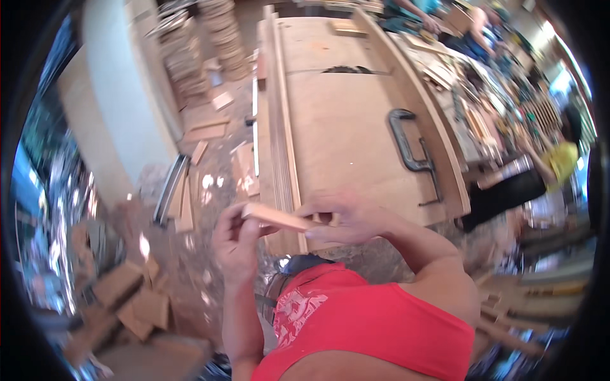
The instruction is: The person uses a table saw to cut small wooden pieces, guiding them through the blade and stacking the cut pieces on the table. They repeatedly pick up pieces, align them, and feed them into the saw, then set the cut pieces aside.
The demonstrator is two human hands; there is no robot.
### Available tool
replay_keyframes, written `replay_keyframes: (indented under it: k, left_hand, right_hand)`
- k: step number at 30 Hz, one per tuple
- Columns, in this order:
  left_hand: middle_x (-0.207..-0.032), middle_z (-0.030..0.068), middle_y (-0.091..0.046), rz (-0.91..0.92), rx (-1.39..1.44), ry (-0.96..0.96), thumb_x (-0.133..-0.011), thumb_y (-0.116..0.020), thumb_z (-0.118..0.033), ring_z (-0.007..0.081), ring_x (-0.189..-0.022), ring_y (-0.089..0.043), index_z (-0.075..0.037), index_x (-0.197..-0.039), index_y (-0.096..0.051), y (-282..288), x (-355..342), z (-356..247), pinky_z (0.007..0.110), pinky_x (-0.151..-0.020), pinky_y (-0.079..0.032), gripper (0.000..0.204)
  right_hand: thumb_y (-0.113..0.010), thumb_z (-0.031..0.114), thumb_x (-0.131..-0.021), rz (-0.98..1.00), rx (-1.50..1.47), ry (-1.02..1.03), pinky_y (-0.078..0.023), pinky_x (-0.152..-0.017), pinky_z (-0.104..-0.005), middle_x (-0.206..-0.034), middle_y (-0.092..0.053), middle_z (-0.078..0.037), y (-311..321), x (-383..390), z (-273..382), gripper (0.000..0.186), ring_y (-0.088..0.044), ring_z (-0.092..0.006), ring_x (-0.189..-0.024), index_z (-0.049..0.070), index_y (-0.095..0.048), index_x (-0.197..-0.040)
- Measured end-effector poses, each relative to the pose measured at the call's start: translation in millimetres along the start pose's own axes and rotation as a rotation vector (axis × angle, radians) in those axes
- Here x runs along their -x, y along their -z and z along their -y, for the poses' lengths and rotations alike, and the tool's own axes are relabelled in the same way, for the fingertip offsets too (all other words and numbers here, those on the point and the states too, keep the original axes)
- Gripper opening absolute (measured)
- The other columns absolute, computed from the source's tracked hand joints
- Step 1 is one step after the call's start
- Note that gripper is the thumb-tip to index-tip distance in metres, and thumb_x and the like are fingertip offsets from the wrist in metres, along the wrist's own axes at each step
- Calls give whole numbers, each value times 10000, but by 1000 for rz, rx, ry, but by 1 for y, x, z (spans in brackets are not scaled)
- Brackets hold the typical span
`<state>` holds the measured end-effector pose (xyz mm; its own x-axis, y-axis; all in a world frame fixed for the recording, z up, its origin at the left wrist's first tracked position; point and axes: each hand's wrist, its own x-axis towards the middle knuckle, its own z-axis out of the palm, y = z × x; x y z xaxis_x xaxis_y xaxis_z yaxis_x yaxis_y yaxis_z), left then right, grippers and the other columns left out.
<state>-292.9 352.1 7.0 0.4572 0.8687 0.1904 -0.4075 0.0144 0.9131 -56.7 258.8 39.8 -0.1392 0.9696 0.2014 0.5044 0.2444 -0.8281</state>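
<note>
A small flat wooden board (277, 218) is held up in front of my body, just over the near edge of the saw table (343, 159). Its left end sits between the thumb and fingers of my left hand (236, 236). My right hand (346, 219) grips the other end, thumb underneath and fingers bent over. Farther off, a dark toothed circular saw blade (348, 70) sticks up through a slot in the table; whether it spins I cannot tell. A long wooden fence (283, 120) runs along the table's left side.
A C-clamp (410, 146) sits by the right-hand wooden rail (419, 95). Offcuts (136, 311) are heaped at lower left, and tall panels (114, 95) lean behind them. Stacked wood pieces (222, 38) stand at far left. Other people, one in a yellow shirt (562, 160), are on the right.
</note>
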Motion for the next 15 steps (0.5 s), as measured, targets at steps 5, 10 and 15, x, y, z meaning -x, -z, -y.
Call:
replay_keyframes:
  k: [5,10,15]
  left_hand:
    - [-1157,161,-709,-26,-1,2,-1060,-650,-157,245,-987,-744,46,-1357,-571,75,-80,-22,427,-828,-691,368]
    - [-1498,178,-552,241,-217,85,-998,-674,-13,255,-1230,-635,11,-1580,-418,158,-154,-16,378,-1003,-558,636]
    - [-1474,154,-580,316,-341,201,-980,-680,10,235,-1207,-647,-4,-1535,-498,234,-211,2,361,-985,-564,584]
  right_hand:
    - [-793,268,-897,-162,94,109,-537,-640,-414,-835,-662,-90,-32,-102,17,278,-664,-270,-698,66,-736,-1080]
    - [-789,225,-857,-412,362,-11,-556,-652,-419,-876,-702,-116,-49,-164,-13,241,-684,-306,-704,69,-753,-1037]
    - [-783,260,-827,-856,601,-487,-592,-721,-392,-959,-747,-140,-10,-172,-61,271,-730,-298,-781,28,-779,-967]
